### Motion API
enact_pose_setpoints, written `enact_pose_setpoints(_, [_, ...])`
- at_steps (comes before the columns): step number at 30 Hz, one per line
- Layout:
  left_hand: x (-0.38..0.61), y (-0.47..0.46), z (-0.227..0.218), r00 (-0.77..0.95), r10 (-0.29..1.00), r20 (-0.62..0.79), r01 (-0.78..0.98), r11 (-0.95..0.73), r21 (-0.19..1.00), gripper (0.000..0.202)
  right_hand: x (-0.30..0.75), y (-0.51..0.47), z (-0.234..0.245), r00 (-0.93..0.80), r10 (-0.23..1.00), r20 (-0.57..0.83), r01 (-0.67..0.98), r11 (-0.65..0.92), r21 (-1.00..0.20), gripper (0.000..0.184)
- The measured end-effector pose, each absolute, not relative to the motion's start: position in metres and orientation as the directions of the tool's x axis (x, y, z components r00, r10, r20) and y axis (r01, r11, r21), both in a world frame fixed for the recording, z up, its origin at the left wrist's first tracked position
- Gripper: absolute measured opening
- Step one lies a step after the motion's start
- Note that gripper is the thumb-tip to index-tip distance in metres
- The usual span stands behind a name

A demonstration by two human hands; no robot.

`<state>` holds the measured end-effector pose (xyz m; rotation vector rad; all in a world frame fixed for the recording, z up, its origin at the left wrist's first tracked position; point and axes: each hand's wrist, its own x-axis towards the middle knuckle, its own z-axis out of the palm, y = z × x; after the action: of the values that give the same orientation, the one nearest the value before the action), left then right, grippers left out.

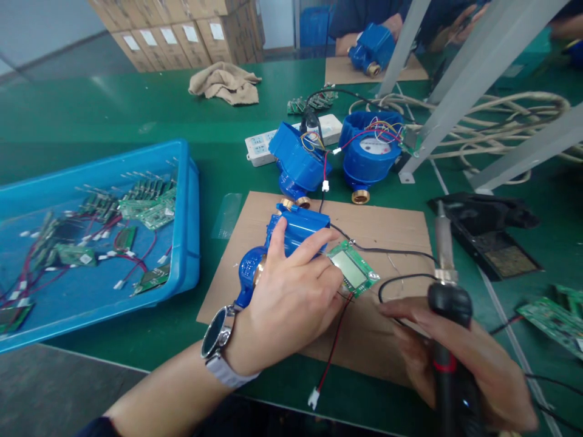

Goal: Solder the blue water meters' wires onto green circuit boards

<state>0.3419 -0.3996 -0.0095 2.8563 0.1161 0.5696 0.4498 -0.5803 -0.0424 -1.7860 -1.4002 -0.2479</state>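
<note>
A blue water meter with a brass fitting lies on its side on a cardboard sheet. My left hand, wearing a watch, grips it from above, the index finger stretched along its housing. Right beside those fingers is a green circuit board with a display; whether they also pinch it is hidden. From the board a red and black wire pair runs down to a white connector. My right hand is closed round a black-handled soldering iron, its metal tip pointing up and away from the board.
Two more blue meters stand behind, near a white power strip. A blue bin with wired boards is at left. An iron stand, more boards, coiled cables and grey posts occupy the right. Another person's hand is across the table.
</note>
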Motion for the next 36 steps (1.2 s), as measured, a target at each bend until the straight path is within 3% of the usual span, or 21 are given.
enact_pose_setpoints(3, [0.342,-0.399,-0.010,0.924,0.113,0.365,0.032,-0.975,0.222,0.007,0.447,-0.563,-0.047,0.326,0.715,0.618,0.884,0.002,-0.468,0.034])
enact_pose_setpoints(7, [0.341,-0.399,-0.010,0.928,0.112,0.357,0.039,-0.978,0.206,0.008,0.441,-0.551,-0.045,0.332,0.723,0.606,0.834,0.074,-0.546,0.028])
enact_pose_setpoints(10, [0.340,-0.399,-0.010,0.929,0.109,0.353,0.038,-0.979,0.201,0.009,0.438,-0.549,-0.046,0.386,0.690,0.612,0.782,0.107,-0.614,0.032])
enact_pose_setpoints(14, [0.340,-0.399,-0.009,0.932,0.101,0.349,0.033,-0.980,0.194,0.009,0.437,-0.549,-0.050,0.395,0.643,0.656,0.792,0.124,-0.598,0.040])
enact_pose_setpoints(20, [0.338,-0.396,-0.003,0.927,0.105,0.360,-0.015,-0.949,0.315,0.008,0.442,-0.548,-0.052,0.431,0.618,0.658,0.793,0.089,-0.603,0.047])
enact_pose_setpoints(25, [0.338,-0.395,-0.002,0.919,0.124,0.375,-0.013,-0.939,0.343,0.014,0.446,-0.549,-0.051,0.465,0.666,0.584,0.766,0.028,-0.642,0.035])
enact_pose_setpoints(31, [0.338,-0.395,-0.002,0.918,0.125,0.377,-0.014,-0.939,0.344,0.015,0.464,-0.558,-0.052,0.406,0.741,0.535,0.754,0.059,-0.654,0.058])
enact_pose_setpoints(36, [0.338,-0.395,-0.002,0.916,0.138,0.376,-0.003,-0.936,0.351,0.015,0.468,-0.559,-0.059,0.386,0.819,0.425,0.714,0.027,-0.700,0.047])
